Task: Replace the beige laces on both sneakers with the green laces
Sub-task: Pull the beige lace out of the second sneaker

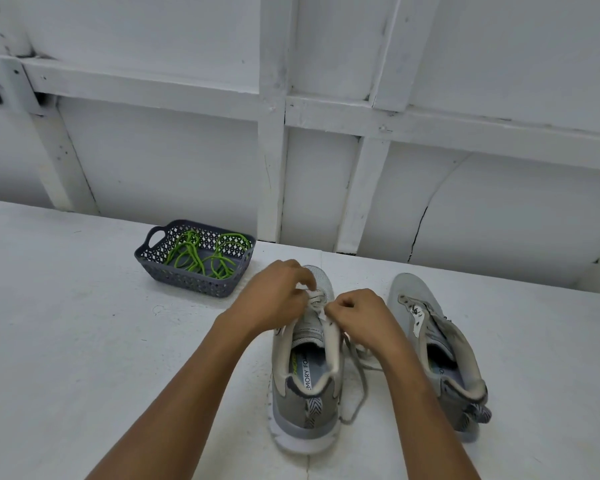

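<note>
Currently L hand (278, 293) & R hand (361, 318) pinch beige lace (317, 301), left sneaker (305, 403); right sneaker (430, 308) stripped; green laces (201, 258) unused in basket (194, 285).

I see a grey perforated basket (187, 285) near the far edge of the white table (66, 323), left of centre; white panelled wall (153, 150) behind.

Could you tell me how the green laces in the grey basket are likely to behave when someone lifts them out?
The green laces lie in loose, overlapping loops, so they are probably floppy and would dangle. Being thin cords, they likely weigh little. Their loops cross one another in the basket, so they may come out tangled.
</note>
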Demonstrator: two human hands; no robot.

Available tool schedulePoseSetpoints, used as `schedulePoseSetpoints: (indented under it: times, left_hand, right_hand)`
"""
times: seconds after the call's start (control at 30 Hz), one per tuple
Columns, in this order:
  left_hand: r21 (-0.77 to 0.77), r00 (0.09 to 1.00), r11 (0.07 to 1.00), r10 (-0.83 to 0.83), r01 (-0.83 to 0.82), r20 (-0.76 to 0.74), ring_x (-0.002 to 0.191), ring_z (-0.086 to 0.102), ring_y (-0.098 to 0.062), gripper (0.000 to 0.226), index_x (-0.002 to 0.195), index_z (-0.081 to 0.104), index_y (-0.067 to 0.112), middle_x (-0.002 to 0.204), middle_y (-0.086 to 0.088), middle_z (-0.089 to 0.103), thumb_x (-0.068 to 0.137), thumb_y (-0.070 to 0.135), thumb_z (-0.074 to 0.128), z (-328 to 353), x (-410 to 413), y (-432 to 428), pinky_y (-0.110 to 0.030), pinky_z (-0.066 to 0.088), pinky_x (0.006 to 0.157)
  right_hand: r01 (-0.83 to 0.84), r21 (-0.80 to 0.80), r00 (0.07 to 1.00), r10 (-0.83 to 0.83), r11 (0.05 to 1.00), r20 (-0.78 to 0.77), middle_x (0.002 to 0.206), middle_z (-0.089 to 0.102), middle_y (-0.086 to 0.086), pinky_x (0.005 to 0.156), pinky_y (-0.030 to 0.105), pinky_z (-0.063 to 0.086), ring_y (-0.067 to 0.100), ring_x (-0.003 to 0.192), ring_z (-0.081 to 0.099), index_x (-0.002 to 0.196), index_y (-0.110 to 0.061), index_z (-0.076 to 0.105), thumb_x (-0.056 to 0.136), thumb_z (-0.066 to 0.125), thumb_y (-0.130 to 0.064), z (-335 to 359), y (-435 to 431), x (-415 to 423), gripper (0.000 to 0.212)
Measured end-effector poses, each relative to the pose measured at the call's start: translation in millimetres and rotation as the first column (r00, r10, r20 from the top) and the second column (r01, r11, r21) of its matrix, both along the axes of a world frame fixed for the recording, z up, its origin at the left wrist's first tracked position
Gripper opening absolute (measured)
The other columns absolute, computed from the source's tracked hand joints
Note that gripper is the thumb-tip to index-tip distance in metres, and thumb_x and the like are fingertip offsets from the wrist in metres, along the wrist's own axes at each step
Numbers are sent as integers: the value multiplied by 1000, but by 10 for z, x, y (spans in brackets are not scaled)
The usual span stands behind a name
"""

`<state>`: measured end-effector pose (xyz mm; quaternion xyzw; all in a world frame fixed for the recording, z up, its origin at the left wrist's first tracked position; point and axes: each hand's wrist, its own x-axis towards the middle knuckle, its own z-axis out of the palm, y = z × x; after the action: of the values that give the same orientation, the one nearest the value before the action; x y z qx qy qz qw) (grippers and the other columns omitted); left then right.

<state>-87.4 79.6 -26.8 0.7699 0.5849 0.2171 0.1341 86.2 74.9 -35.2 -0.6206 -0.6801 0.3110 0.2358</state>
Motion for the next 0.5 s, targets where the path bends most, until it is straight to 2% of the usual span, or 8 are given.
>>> schedulePoseSetpoints:
  times: [0.13, 0.2, 0.27, 0.3, 0.37, 0.43, 0.5]
  left_hand:
    - [-79, 969, 996, -64, 46, -239, 104, 56, -25, 24, 99, 72, 17, 111, -4, 60, 87, 30, 55, -27, 125, 50, -41, 50, 85]
    - [-84, 951, 995, -68, 44, -302, 103, 55, -27, 23, 97, 71, 14, 110, -7, 57, 87, 29, 56, -48, 173, 64, -40, 49, 81]
    - [-55, 950, 997, -74, 60, -303, 103, 54, -27, 22, 99, 72, 17, 110, -5, 58, 86, 25, 56, -52, 200, 72, -37, 48, 80]
    - [-39, 964, 996, -93, 86, -251, 103, 55, -25, 22, 99, 72, 19, 110, -3, 60, 86, 24, 56, -51, 207, 70, -36, 47, 81]
    - [-39, 993, 993, -113, 114, 18, 99, 58, -17, 18, 96, 74, 19, 105, 2, 65, 86, 24, 60, -44, 186, 60, -31, 47, 83]
    - [-98, 938, 990, -63, 102, 340, 91, 62, -5, 9, 90, 76, 16, 97, 7, 70, 86, 20, 68, -12, 146, 34, -20, 46, 82]
    - [-164, 851, 983, 11, 88, 525, 82, 63, -5, 6, 85, 75, 12, 89, 1, 73, 84, 17, 72, -5, 103, 24, -24, 46, 80]
  right_hand:
    - [-21, -38, 999, 22, 999, 43, 49, 46, -6, 48, 23, 29, 5, 43, 38, 66, -3, 63, 88, 56, -20, -17, 14, 5, 29]
    - [-24, -49, 999, 26, 999, 37, 56, 47, -1, 53, 27, 29, 12, 53, 39, 62, -10, 57, 89, 53, -19, -45, 17, 11, 29]
    - [-21, -53, 1000, 23, 998, 20, 59, 46, 2, 55, 29, 28, 14, 57, 38, 61, -15, 52, 88, 51, -18, -66, 15, 13, 27]
    - [-21, -53, 1000, 22, 998, 17, 59, 45, 2, 55, 29, 28, 15, 57, 37, 61, -16, 50, 88, 51, -17, -70, 10, 14, 28]
    - [-26, -48, 1000, 27, 998, 5, 57, 41, 2, 53, 29, 25, 14, 54, 33, 58, -17, 44, 89, 49, -16, -71, -1, 24, 31]
    - [-30, -51, 1000, 30, 998, -6, 54, 35, -1, 51, 29, 22, 13, 50, 29, 58, -18, 38, 89, 49, -16, -67, -4, 44, 33]
    - [-32, -68, 999, 31, 997, -8, 51, 34, -3, 50, 27, 22, 13, 48, 28, 57, -19, 39, 88, 49, -15, -70, 2, 72, 32]
